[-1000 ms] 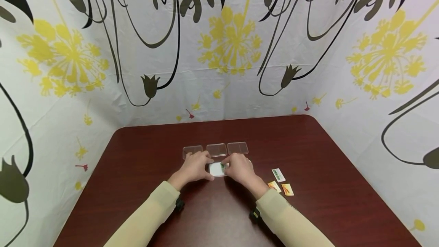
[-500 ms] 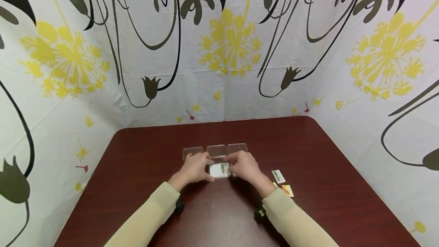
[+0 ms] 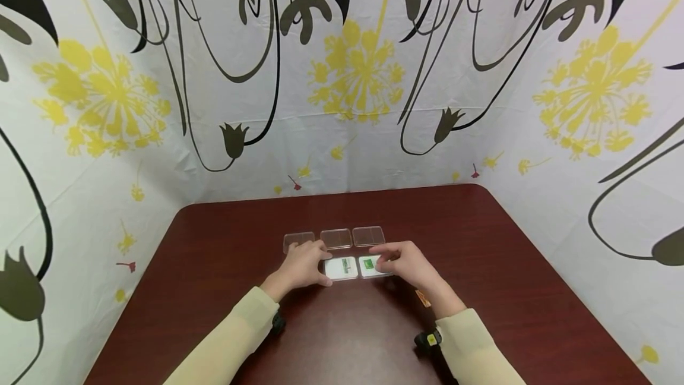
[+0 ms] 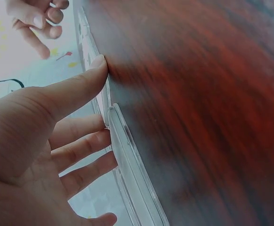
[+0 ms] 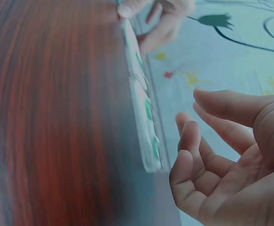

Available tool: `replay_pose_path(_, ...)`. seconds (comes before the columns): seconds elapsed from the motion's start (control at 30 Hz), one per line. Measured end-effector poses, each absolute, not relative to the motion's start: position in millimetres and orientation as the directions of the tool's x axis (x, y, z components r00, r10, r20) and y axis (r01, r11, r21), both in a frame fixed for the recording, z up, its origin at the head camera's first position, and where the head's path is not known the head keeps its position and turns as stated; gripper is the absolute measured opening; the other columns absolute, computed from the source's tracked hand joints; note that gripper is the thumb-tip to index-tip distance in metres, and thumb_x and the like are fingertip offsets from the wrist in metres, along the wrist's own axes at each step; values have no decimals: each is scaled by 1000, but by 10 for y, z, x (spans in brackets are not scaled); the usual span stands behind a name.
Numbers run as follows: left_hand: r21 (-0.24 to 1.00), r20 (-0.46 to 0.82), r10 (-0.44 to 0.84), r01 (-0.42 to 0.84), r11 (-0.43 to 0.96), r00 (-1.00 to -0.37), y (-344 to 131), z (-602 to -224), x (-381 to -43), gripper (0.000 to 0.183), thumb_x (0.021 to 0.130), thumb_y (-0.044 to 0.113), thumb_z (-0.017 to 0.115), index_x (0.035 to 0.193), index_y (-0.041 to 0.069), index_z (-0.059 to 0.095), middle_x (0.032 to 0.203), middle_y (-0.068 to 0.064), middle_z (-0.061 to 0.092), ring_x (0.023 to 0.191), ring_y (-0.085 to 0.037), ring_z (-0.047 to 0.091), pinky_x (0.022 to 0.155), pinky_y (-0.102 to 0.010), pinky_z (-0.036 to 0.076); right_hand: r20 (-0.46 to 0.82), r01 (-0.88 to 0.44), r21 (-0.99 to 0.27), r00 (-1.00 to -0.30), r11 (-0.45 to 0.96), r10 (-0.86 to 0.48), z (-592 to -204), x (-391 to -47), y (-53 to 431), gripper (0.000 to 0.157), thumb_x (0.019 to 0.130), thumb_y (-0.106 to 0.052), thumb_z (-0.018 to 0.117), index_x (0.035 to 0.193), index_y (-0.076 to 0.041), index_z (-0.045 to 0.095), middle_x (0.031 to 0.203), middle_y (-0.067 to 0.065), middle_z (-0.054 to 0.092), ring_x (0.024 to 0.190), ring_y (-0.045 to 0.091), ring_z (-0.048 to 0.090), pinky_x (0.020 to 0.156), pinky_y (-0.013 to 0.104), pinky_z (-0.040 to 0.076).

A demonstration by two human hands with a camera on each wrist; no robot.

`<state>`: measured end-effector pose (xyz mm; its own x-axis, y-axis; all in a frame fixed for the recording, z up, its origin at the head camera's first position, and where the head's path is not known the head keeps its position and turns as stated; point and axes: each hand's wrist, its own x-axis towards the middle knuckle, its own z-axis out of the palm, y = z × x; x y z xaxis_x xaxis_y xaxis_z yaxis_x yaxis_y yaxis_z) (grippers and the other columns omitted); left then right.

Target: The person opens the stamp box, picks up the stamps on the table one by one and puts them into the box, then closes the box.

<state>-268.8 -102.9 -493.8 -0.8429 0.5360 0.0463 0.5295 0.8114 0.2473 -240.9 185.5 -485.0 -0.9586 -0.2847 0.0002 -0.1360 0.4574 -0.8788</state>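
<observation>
My left hand [image 3: 300, 266] holds a shallow clear plastic case [image 3: 341, 276] at its left end, thumb at the near corner and fingers at the far one. A small green-and-white card [image 3: 346, 265] lies on the white inside of this case. Just right of it sits a second white-filled case [image 3: 367, 275] bearing a card with green print [image 3: 369, 264]. My right hand [image 3: 408, 263] hovers over its right end. In the right wrist view the fingers of the right hand [image 5: 236, 155] are loosely bent, apart from the case, with nothing between them.
A row of three clear plastic cases stands behind: left case [image 3: 291, 239], middle case [image 3: 336, 239], right case [image 3: 369, 236]. An orange-printed card [image 3: 423, 298] shows beside my right wrist. Patterned cloth [image 3: 352, 153] hangs behind the dark red table [image 3: 240, 218].
My right hand has left the green-and-white card on the left case and moved right over the second case. The right forearm now covers most of the loose cards. My left hand keeps its place.
</observation>
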Motion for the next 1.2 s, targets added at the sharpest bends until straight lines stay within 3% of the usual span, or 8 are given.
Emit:
replay_pose_path(0.2, 250, 61, 540, 536, 806, -840, -1030, -4957, -2686, 65, 73, 50, 88, 126, 16, 73, 119, 1, 62, 107, -24, 57, 95, -63, 37, -24, -82, -887, -975, 455, -222, -4785, -2298, 2113, 35, 88, -5, 77, 123, -9, 73, 102, 14, 72, 85, 22, 65, 72, 45, 53)
replay_pose_path(0.57, 273, 58, 545, 538, 798, -837, -1056, -4960, -2653, 64, 75, 48, 88, 127, 15, 72, 120, -1, 61, 109, -24, 56, 101, -65, 34, -40, -17, -827, -995, 562, -89, -4787, -2128, 2609, 36, 88, -7, 77, 123, -10, 73, 119, 18, 69, 100, 25, 68, 74, 39, 55)
replay_pose_path(0.73, 275, 75, 557, 554, 786, -827, -1067, -4958, -2671, 64, 75, 46, 88, 127, 13, 72, 120, -2, 61, 109, -26, 57, 104, -61, 35, -44, 19, -785, -999, 619, -24, -4820, -2076, 2697, 34, 88, -6, 76, 122, -12, 74, 117, 17, 68, 95, 23, 68, 73, 40, 55)
replay_pose_path(0.97, 327, 56, 565, 550, 769, -823, -1070, -4931, -2667, 64, 77, 42, 88, 129, 9, 70, 121, -4, 60, 106, -24, 55, 89, -43, 47, -69, 60, -710, -998, 702, 15, -4895, -2034, 2699, 37, 82, -8, 81, 118, -16, 76, 112, 14, 68, 85, 21, 65, 66, 36, 53)
replay_pose_path(1.2, 395, 28, 550, 515, 761, -834, -1065, -4955, -2658, 64, 79, 38, 88, 132, 7, 68, 123, -4, 58, 110, -23, 51, 86, -39, 48, -31, 41, -629, -999, 776, 28, -4915, -2027, 2673, 42, 77, -5, 83, 116, -17, 77, 102, 9, 70, 82, 22, 61, 64, 37, 49)
